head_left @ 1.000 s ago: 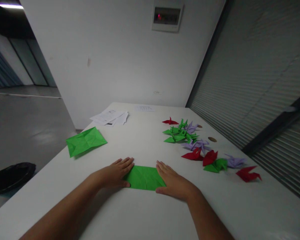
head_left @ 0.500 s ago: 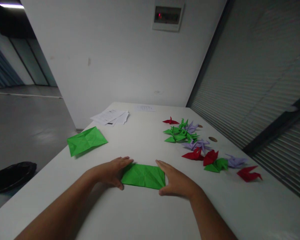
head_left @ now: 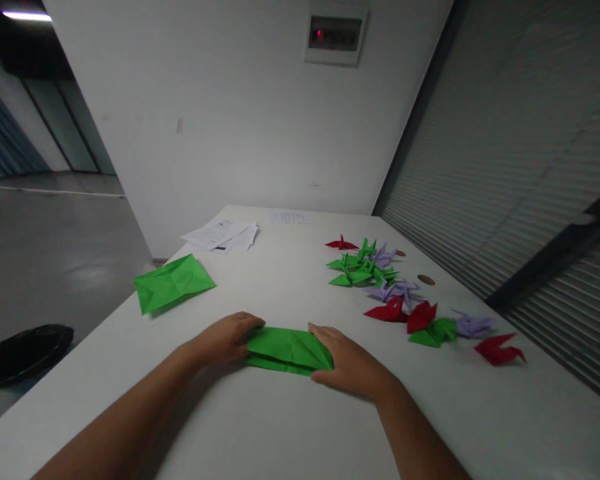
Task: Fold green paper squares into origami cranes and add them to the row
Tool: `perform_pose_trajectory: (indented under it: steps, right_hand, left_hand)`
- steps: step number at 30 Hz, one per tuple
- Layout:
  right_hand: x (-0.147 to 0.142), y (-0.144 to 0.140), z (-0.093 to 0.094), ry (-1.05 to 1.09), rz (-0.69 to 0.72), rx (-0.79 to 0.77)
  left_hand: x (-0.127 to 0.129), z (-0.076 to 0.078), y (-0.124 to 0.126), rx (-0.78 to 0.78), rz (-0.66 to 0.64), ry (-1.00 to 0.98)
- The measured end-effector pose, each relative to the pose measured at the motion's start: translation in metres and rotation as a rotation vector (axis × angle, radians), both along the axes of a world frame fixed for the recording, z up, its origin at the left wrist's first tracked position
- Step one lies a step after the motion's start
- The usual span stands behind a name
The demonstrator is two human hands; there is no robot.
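A folded piece of green origami paper (head_left: 289, 348) lies on the white table right in front of me, with a gap showing along its near edge between layers. My left hand (head_left: 233, 338) grips its left end, the thumb mostly hidden. At the opposite end my right hand (head_left: 346, 360) has it between the fingers on the far edge and the thumb on the near edge. Another creased green sheet (head_left: 175, 283) rests at the table's left edge, apart from both hands.
Several folded paper cranes line the right side: green ones (head_left: 356, 277), a red one (head_left: 500, 349) and a purple one (head_left: 473, 325). Printed papers (head_left: 220, 235) lie at the back left of the table (head_left: 280, 427). A black-lined bin (head_left: 25, 353) stands on the floor at left.
The near edge of the green paper has lifted and a gap has opened along it. My left thumb has moved out of sight, and the right fingers have shifted slightly left.
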State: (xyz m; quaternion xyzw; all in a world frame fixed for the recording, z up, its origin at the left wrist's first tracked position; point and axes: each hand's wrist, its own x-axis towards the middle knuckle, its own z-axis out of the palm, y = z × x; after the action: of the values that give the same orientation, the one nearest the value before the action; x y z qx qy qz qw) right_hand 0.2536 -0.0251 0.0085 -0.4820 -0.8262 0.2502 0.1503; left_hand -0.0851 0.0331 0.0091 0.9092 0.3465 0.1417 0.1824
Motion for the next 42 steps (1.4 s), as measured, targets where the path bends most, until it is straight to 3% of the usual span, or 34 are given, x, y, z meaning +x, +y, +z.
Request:
perform_pose_trajectory:
  steps: [4,9,15,18,22,29,31,35,42]
  right_hand:
    - [-0.003,0.004,-0.003,0.035,-0.04,0.056]
    - [-0.008,0.005,0.001,0.142,-0.103,0.103]
    - [-0.009,0.009,0.0,0.305,-0.229,0.052]
    - [-0.01,0.012,-0.002,0.345,-0.305,0.045]
    - [-0.011,0.015,-0.005,0.428,-0.394,0.063]
    - [-0.011,0.018,-0.011,0.282,-0.538,0.072]
    - [-0.01,0.018,-0.011,0.244,-0.564,0.093]
    - [-0.01,0.017,-0.008,0.105,-0.59,0.097]
    - [-0.006,0.015,-0.006,-0.212,-0.498,-0.047]
  left_hand:
    - [0.006,-0.002,0.0,-0.011,0.108,-0.038]
    - [0.008,-0.008,0.002,-0.177,0.194,-0.258]
    - [0.011,-0.027,0.007,-0.294,0.29,-0.528]
    - [0.013,-0.027,0.008,-0.313,0.322,-0.57]
    - [0.015,-0.014,0.007,-0.205,0.363,-0.588]
    - [0.015,0.004,-0.009,0.111,0.194,-0.663]
    - [0.018,0.008,-0.017,0.213,0.102,-0.62]
    - [0.026,0.01,-0.025,0.355,-0.053,-0.35]
    - [0.026,-0.007,-0.011,0.202,-0.024,0.07]
